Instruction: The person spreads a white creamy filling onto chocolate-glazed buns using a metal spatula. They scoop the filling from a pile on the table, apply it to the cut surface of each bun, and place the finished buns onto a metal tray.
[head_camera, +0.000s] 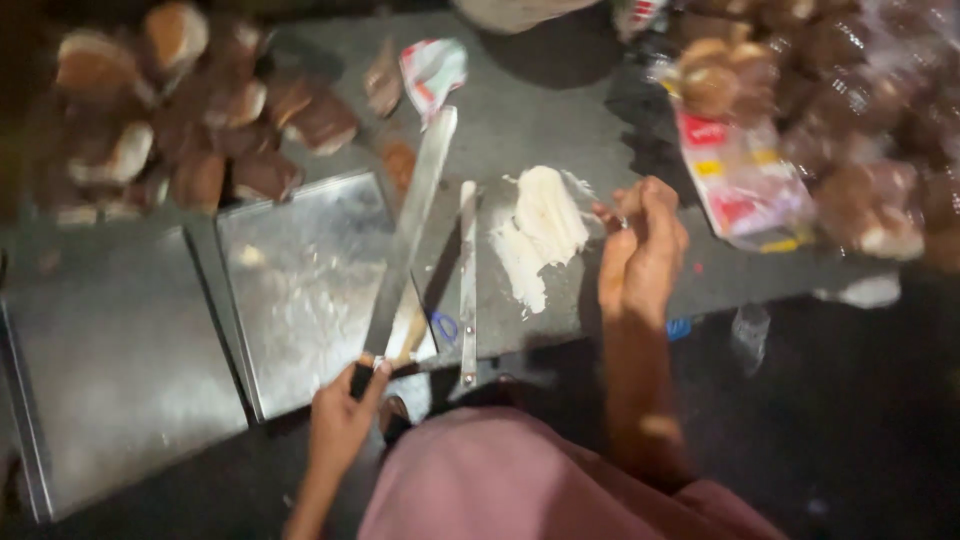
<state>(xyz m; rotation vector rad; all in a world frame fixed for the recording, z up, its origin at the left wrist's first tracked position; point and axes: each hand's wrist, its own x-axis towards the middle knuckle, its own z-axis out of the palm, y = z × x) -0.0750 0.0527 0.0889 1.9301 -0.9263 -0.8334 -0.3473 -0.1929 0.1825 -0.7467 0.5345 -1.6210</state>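
— Steel knife (412, 225), long and broad, lying slantwise across the tray (300, 290) edge, tip toward the bread pile.
— Held how?
— Gripped at the handle end by the left hand (340, 415), fingers curled shut around it.
— And the right hand (640, 250)?
— Loosely curled, fingertips pinched on something small; cannot tell what. Resting on the slab (540, 110) just beside the white spread (540, 235).
— Spread looks how?
— Smeared pale and thick, in rough strokes.
— Around it?
— Thinner second blade (468, 285) between knife and spread; buns (180, 110) at far left, bagged buns (840, 110) at right.
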